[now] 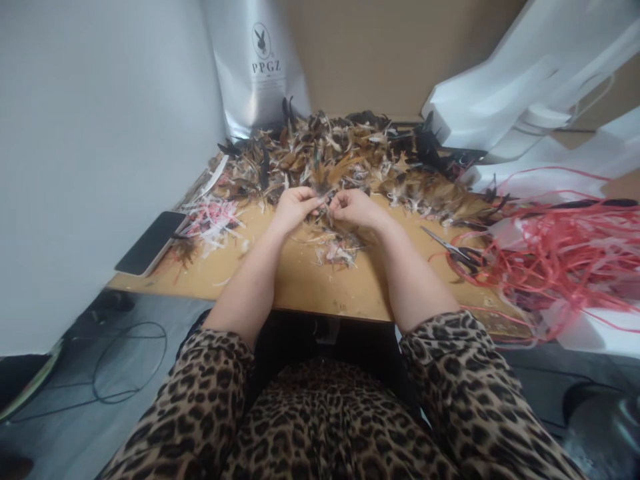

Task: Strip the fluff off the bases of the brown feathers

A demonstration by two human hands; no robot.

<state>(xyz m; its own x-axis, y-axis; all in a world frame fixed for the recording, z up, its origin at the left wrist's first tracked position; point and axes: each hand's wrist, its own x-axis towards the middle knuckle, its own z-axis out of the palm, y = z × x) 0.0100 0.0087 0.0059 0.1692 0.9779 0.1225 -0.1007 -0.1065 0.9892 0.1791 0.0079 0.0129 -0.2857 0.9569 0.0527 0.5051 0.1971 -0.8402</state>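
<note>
A long heap of brown and black feathers [345, 143] lies along the back of the wooden table [335, 293]. At the heap's front edge my left hand [299, 205] is closed in a pinch on a feather [324, 175] that points up and away. Close beside it, my right hand [354, 207] has its thumb and fingers pressed together near the feather's base; what they hold is too small to make out. Below both hands sits a small pile of feather scraps [340, 252].
A phone [151, 244] and pink and white strips [213, 217] lie at left. Scissors [457, 252] and tangled red string [575, 257] are at right. A silver bag [260, 87] stands behind; white plastic [480, 100] hangs at back right.
</note>
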